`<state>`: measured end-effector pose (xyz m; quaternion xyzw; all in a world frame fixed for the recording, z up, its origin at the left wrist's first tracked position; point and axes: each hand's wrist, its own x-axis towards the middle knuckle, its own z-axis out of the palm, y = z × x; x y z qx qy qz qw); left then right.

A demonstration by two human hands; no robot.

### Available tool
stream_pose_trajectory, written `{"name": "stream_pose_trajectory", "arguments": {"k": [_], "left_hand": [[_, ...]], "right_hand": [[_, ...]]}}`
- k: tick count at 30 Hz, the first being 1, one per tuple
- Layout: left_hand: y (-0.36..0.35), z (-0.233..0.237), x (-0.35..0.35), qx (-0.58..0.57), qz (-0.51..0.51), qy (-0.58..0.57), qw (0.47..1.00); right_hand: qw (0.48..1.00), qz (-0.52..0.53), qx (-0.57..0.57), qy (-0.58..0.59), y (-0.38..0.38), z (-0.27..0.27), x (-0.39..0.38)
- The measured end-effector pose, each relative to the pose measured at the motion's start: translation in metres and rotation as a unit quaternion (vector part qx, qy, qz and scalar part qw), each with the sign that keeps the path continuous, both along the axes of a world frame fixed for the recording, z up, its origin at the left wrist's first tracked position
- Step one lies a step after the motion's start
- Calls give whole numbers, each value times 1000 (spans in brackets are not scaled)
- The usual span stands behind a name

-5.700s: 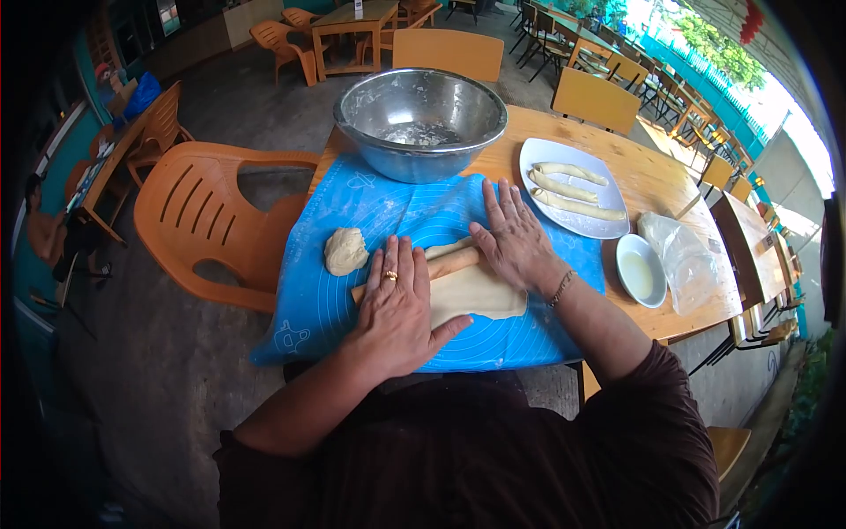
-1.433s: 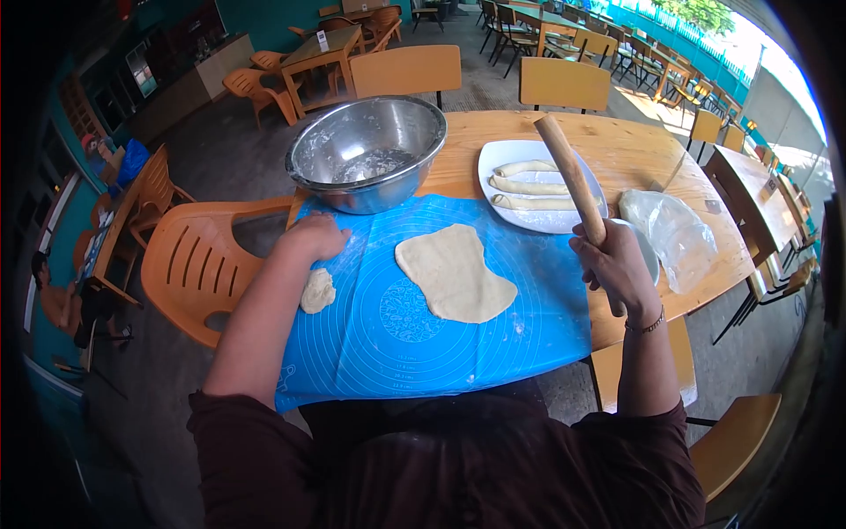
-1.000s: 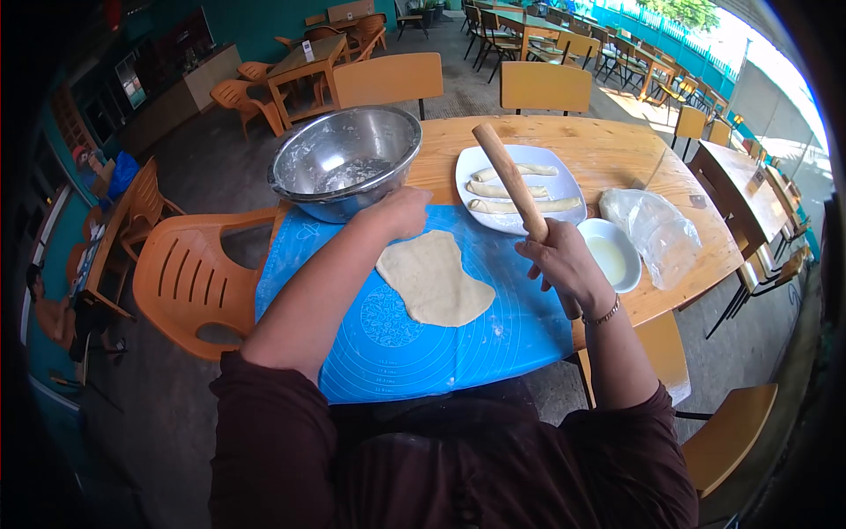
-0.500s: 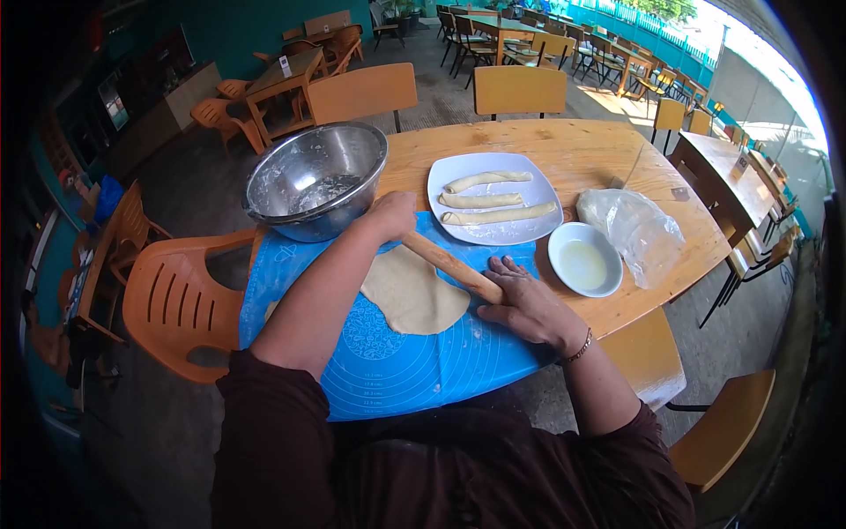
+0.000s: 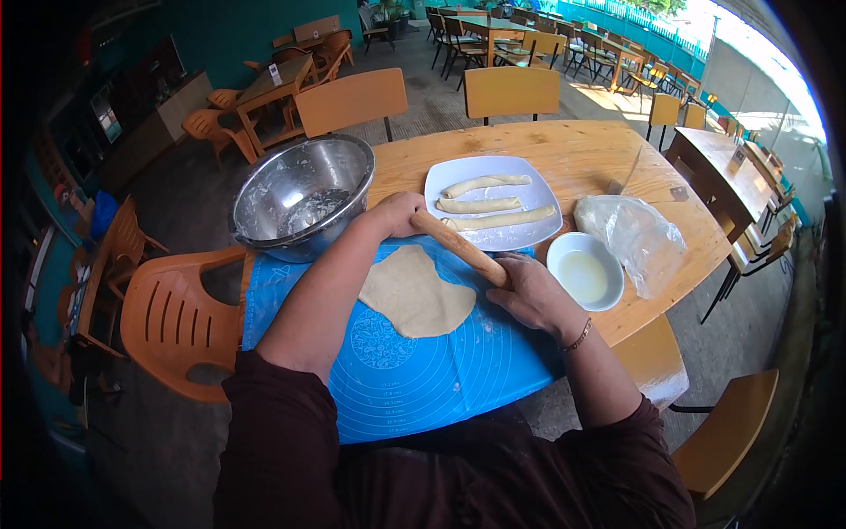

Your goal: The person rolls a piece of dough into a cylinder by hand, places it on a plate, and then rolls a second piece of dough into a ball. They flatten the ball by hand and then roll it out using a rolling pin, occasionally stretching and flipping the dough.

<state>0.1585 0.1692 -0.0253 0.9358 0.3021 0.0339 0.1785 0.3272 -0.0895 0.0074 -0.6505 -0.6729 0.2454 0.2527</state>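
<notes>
A wooden rolling pin [image 5: 463, 249] runs at a slant between my two hands, just beyond the flattened dough [image 5: 416, 293]. My left hand [image 5: 401, 214] is closed round its far-left end, close to the steel bowl. Round the nearer right end my right hand [image 5: 530, 295] is wrapped, a bracelet at its wrist. The dough is an uneven thin sheet, lying on a blue silicone mat [image 5: 414, 388] with printed circles. Behind the pin, a white square plate [image 5: 539, 181] bears three rolled dough sticks [image 5: 498, 218].
A steel mixing bowl [image 5: 304, 189] dusted with flour stands at the left. At the right are a small white bowl [image 5: 585, 271] of pale liquid and a clear plastic bag [image 5: 630, 236]. An orange chair [image 5: 181, 313] touches the table's left side.
The rolling pin has moved away from the dough toward the plate, uncovering the sheet's far edge. My right hand has gone from lying spread over the pin's end to gripping it.
</notes>
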Motion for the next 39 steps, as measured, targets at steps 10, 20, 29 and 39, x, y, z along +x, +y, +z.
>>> {"name": "stream_pose_trajectory", "arguments": {"k": [10,20,29,39], "left_hand": [[4,-23,17,1,90,-98,991],[-11,4,20,-92,135,-3,987],[-8,9,40,-31,93,26,995],[32,-13,60,33,54,28,998]], "right_hand": [[978,-121,132,-109,50,3,-13],[959,-144,112,-216,93,5,-28],[946,-162,147,-241,96,2,-26],[968,-159,122,-150,100,-7,-19]]}}
